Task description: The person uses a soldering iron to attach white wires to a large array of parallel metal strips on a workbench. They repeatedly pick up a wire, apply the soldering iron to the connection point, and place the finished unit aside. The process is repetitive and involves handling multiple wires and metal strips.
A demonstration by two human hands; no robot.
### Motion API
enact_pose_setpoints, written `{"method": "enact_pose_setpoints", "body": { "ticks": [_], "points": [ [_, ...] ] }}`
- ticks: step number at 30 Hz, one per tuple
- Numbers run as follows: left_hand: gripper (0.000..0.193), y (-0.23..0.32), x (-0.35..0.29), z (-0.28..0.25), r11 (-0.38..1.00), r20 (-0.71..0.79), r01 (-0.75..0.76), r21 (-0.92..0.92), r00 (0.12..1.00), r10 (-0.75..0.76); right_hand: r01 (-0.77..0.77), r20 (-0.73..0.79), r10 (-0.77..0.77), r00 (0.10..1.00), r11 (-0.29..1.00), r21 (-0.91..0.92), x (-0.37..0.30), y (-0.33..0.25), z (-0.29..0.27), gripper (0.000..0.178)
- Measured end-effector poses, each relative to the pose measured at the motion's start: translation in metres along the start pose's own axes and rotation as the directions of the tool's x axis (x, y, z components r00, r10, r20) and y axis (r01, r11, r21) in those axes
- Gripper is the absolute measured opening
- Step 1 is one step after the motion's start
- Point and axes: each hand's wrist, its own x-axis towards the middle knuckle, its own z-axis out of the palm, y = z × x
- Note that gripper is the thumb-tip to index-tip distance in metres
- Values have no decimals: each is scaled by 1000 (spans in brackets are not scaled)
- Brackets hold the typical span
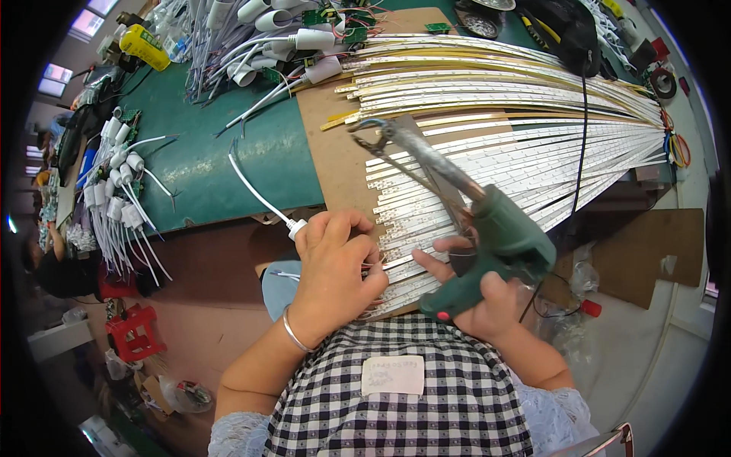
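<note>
My left hand (pixel 335 263) is closed at the left ends of the strips, its fingers bent and the thumb pressed close to the fingertips. A white plastic end cap with a cable (pixel 295 227) sticks out from under this hand, its cable running up to bare wire ends. Thin wires show at the fingertips, partly hidden. My right hand (pixel 487 305) grips a green soldering gun (pixel 506 247) by its handle, with some fingers stretched forward. The gun's long metal tip points up and left, over the white LED strips (pixel 457 175), which lie fanned side by side on a brown board (pixel 327 137).
A pile of white caps and cables (pixel 259 46) with green circuit boards lies at the back. Another bundle of them (pixel 118 183) hangs at the table's left edge. A yellow bottle (pixel 145 47) stands far left. A black cord (pixel 585 145) crosses the strips; a black bag (pixel 560 34) sits behind.
</note>
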Motion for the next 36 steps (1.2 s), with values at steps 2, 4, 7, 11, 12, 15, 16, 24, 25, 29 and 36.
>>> {"method": "enact_pose_setpoints", "body": {
  "ticks": [2, 4, 7, 11, 12, 15, 16, 24, 25, 29, 36],
  "points": [
    [8, 1, 0, -1, 1000, 5, 0, 5, 1000, 0, -9, 35, 9, 999, 1000, 17, 4, 9, -1, 73],
    [8, 1, 0, -1, 1000, 4, -6, 9, 1000, 6, -46, 26, 47, 999, 999, -14, 1, 14, -4, 70],
    [8, 0, 0, 0, 1000, -3, -8, 14, 1000, 8, -98, 27, 100, 995, 994, -40, 0, 13, -5, 69],
    [8, 1, 0, 0, 1000, 1, -1, 11, 1000, 1, -77, 41, 80, 996, 995, -64, -1, 14, -4, 67],
    [8, 1, 0, 0, 1000, 0, 0, 12, 1000, 0, -76, 33, 78, 996, 995, -58, -1, 15, -4, 67],
    [9, 1, 0, 0, 1000, -3, -2, 15, 1000, 2, -55, 38, 58, 998, 996, -69, -1, 17, -6, 66],
    [9, 1, 0, 0, 1000, -4, -3, 15, 1000, 4, -58, 36, 61, 998, 996, -69, -1, 17, -6, 66],
    [10, 1, -1, -1, 1000, -3, -10, 29, 1000, 10, -72, 36, 74, 997, 996, -53, 0, 18, -9, 67],
    [10, 2, -1, -1, 999, -4, -13, 30, 1000, 13, -67, 44, 69, 997, 997, -44, 0, 19, -10, 67],
    [12, 0, -2, -3, 1000, -20, -17, -11, 1000, 16, -42, 45, 42, 998, 999, 0, 2, 18, -7, 70],
    [18, -13, -11, -14, 969, -45, -24, -246, 999, 14, 29, 42, -32, 999, 997, 78, 4, 19, -3, 61]
  ]
}}
